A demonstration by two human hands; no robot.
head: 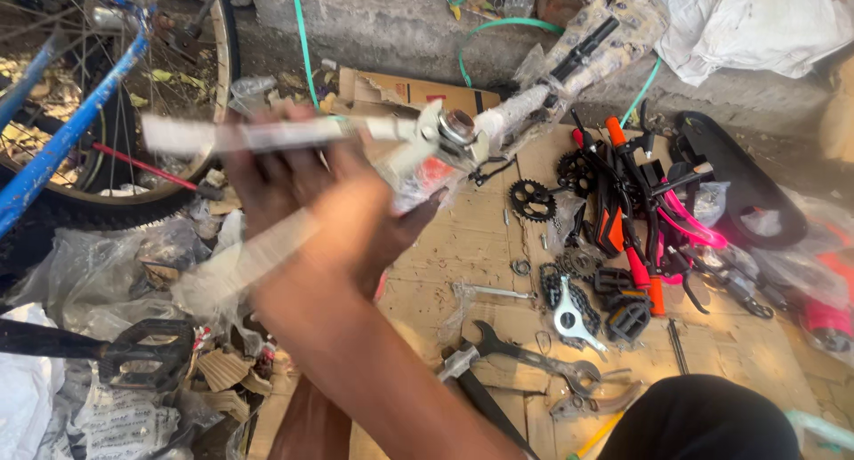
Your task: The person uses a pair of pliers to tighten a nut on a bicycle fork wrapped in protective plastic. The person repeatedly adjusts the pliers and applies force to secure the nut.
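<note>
White, plastic-wrapped tubing of a bicycle frame [427,144] fills the middle of the head view, held up above a sheet of cardboard [485,246] spread on the ground. Its bare metal bottom-bracket shell sits at the joint where the wrapped tubes meet. The right hand [356,224] is raised in front, fingers clenched around one of the lower wrapped tubes, which is blurred. The left hand [267,171] sits behind it with fingers curled on the long horizontal tube, though blur makes the exact hold hard to read.

Beneath the frame lie loose parts: a black chainring [532,199], a steel spanner [525,353], a black pedal [151,349] at the left, and a bundle of orange-gripped brake levers and cables [627,202]. A blue bicycle [80,122] with a spoked wheel stands at the upper left.

The loose plastic wrap looks slippery, so the frame could twist or slide in the grasp. If it dropped, it would likely land on the small parts below and scatter them, or swing into the blue bicycle close by.
</note>
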